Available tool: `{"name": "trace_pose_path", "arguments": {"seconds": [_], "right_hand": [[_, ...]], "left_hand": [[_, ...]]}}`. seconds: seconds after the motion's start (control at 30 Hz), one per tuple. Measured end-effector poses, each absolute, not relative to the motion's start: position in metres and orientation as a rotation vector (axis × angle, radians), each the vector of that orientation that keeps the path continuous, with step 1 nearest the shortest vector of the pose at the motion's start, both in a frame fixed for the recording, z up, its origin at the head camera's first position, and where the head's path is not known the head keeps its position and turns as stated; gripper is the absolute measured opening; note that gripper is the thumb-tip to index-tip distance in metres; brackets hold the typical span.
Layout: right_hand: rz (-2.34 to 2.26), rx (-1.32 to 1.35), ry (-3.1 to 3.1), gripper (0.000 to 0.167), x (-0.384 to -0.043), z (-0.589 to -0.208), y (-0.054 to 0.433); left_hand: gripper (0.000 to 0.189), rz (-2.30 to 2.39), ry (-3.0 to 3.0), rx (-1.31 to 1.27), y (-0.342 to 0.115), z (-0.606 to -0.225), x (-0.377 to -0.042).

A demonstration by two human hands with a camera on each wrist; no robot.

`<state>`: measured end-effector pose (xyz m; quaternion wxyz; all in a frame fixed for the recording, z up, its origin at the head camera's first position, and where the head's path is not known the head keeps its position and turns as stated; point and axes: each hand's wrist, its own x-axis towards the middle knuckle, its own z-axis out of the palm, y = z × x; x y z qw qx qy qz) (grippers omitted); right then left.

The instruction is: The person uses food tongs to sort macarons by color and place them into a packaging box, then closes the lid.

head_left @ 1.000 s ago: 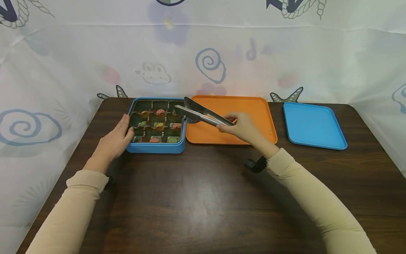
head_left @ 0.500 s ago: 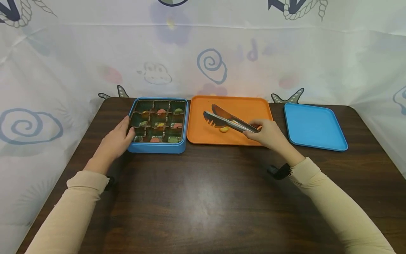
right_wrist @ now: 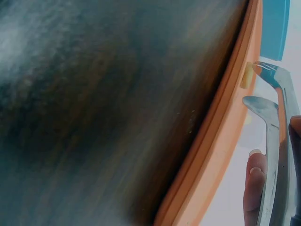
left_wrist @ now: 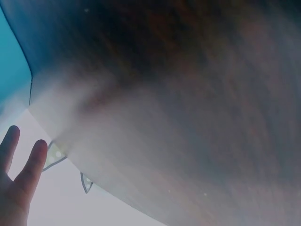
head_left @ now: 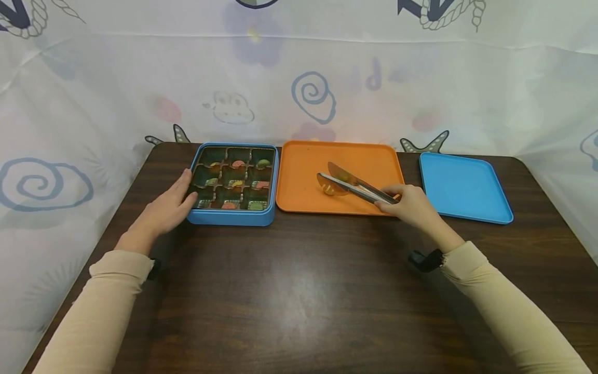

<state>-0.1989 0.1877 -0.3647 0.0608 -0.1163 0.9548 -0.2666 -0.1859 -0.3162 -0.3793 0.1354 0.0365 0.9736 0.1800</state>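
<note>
My right hand [head_left: 411, 205] grips metal tongs [head_left: 369, 194] over the orange tray [head_left: 299, 202], their two arms spread apart. A small yellow piece [head_left: 329, 190] lies on the tray right at the tongs' tips; in the right wrist view this yellow piece [right_wrist: 246, 75] shows beside the tongs [right_wrist: 272, 141]. My left hand [head_left: 163, 212] rests with straight fingers along the left side of a blue box [head_left: 233, 218]. Inside the box is a dark divided insert [head_left: 226, 175] with small pink, green and yellow pieces in its compartments. The left wrist view shows two fingers of the left hand [left_wrist: 21, 181].
A blue tray or lid [head_left: 467, 187] lies to the right of the orange tray. The box stands close against the orange tray's left edge. All of them sit near the back of a dark wooden table [head_left: 280, 291], before a patterned white cloth [head_left: 364, 98].
My right hand has carried the tongs from over the box's right edge back rightward over the orange tray. A green piece now shows in the box's back right compartment. The left hand stays at the box.
</note>
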Motion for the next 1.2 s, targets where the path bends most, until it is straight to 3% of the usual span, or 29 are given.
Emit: {"name": "trace_pose_path", "arguments": {"seconds": [1.2], "right_hand": [[-0.821, -0.322, 2.862, 0.035, -0.2009, -0.3735, 0.1889]], "left_hand": [[0.073, 0.486, 2.829, 0.135, -0.3209, -0.3814, -0.1863]]}}
